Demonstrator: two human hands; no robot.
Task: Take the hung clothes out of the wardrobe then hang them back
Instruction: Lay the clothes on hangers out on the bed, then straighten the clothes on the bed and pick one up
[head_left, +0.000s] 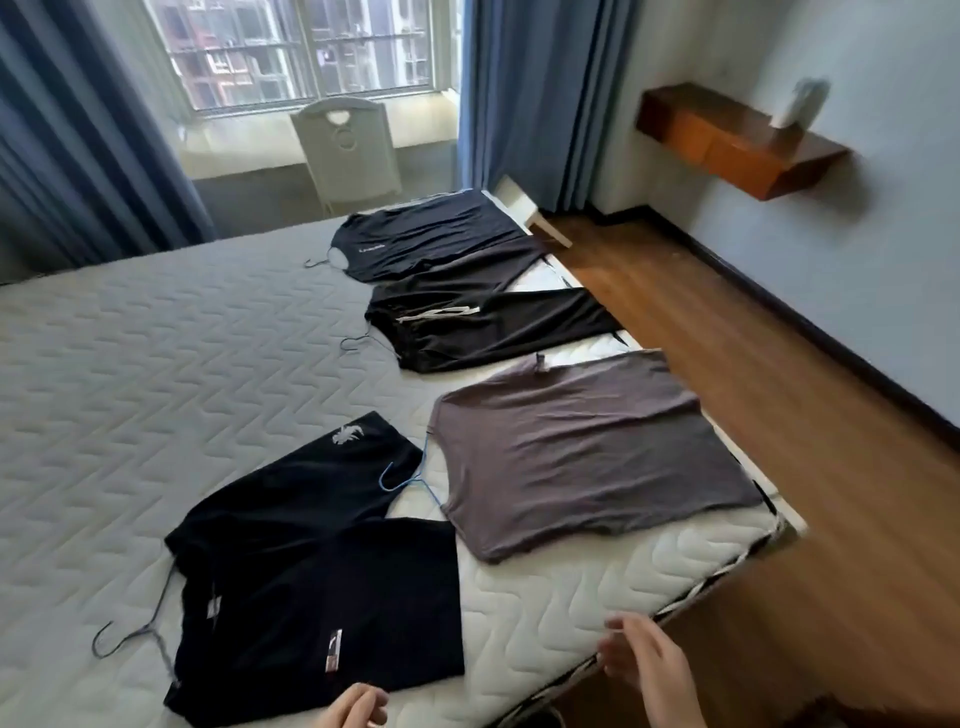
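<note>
Several garments on wire hangers lie along the right side of a bare quilted mattress (156, 374). Nearest me is a black shirt (322, 613) on a grey hanger (135, 631). Beyond it lies a grey-brown shirt (587, 447) on a blue hanger (410, 475). Farther on are black trousers with a white drawstring (483, 322) and a black top (431, 234). My left hand (353, 706) hovers at the bottom edge, just past the black shirt's hem, fingers loosely curled and holding nothing. My right hand (644, 660) hangs over the mattress corner, fingers relaxed, empty.
Wooden floor (779, 467) runs along the bed's right side, below a blue wall with a wooden shelf (737, 140). A white chair (345, 150) stands before the window, with blue curtains (524, 93) on both sides. No wardrobe is in view.
</note>
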